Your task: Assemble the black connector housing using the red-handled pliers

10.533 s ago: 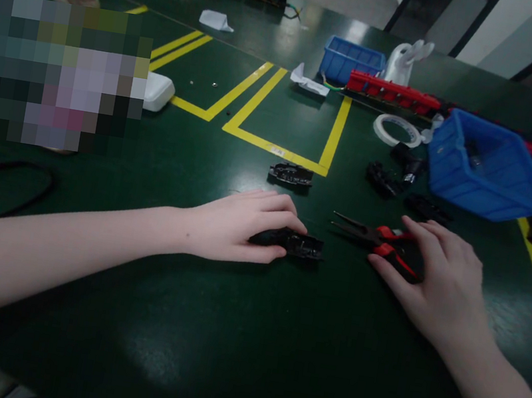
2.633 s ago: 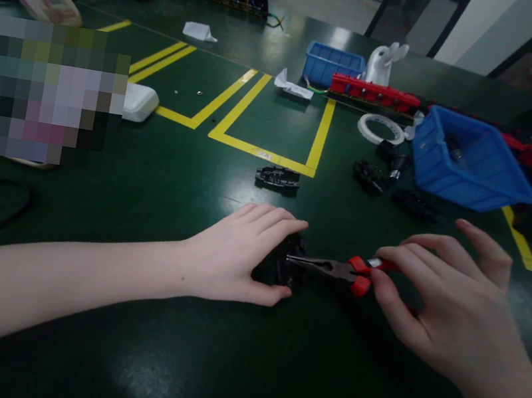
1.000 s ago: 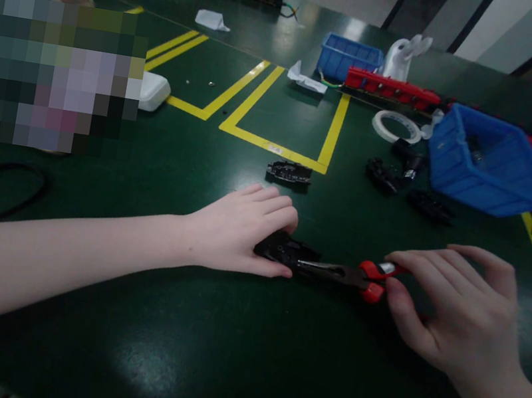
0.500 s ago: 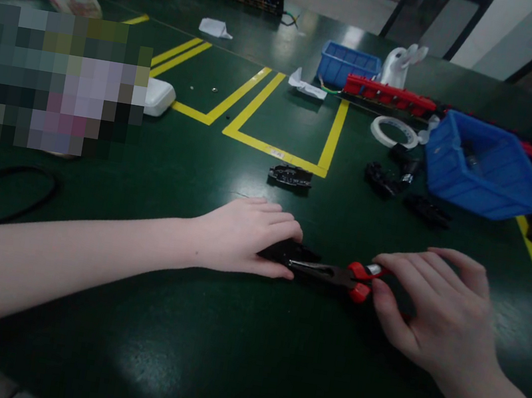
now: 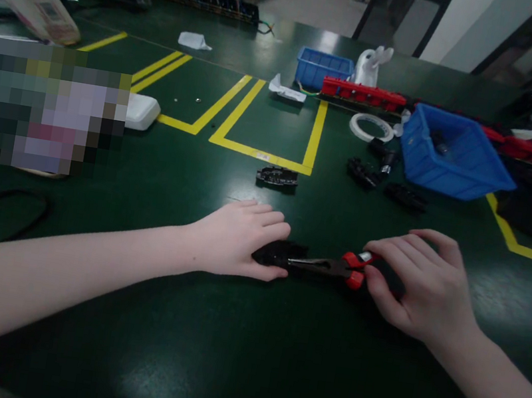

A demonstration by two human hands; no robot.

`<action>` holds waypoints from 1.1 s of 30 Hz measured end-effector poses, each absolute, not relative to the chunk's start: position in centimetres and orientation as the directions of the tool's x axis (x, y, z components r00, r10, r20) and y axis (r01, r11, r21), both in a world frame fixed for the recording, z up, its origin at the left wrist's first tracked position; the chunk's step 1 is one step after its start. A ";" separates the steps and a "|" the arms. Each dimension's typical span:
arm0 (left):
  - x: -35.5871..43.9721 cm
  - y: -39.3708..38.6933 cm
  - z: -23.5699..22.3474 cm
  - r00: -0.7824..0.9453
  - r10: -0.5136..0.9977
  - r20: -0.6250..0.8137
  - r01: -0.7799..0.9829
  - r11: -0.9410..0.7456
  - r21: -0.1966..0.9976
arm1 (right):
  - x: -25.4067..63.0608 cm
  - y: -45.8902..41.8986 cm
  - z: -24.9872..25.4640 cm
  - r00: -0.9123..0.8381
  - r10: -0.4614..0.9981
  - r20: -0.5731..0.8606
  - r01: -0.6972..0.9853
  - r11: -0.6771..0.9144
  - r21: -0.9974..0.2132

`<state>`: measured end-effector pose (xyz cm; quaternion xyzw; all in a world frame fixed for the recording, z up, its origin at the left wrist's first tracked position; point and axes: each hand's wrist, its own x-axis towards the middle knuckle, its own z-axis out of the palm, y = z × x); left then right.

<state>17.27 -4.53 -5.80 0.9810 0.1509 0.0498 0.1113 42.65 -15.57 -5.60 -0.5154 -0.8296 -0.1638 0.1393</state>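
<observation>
My left hand point(image 5: 244, 239) is closed around a black part point(image 5: 270, 253), pressing it down near the green table top. Its exact kind is hidden by my fingers and the dark surface. In my right hand point(image 5: 421, 284) is a pair of needle-nose pliers point(image 5: 330, 268) with red handles, pointing left. The pliers' tips touch or overlap the black part beside my left thumb; whether they grip it I cannot tell. Just beyond my left hand lies a black piece with pale markings point(image 5: 277, 178).
Several black parts point(image 5: 364, 173) lie by a roll of white tape point(image 5: 371, 128) and a large blue bin point(image 5: 452, 171). A smaller blue bin point(image 5: 324, 70) and a red strip point(image 5: 363, 94) stand behind. Yellow tape lines point(image 5: 316, 139) mark the table. A white box point(image 5: 142, 112) sits left.
The camera view has turned slightly, so the bins and table items appear further left. Both hands keep their hold on the black part and the pliers, with little movement between them.
</observation>
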 end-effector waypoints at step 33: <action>17.2 -4.6 -5.7 0.962 0.267 0.050 0.255 -0.951 0.173 | 42.4 -15.3 -5.7 -0.463 0.792 0.398 0.884 0.446 0.139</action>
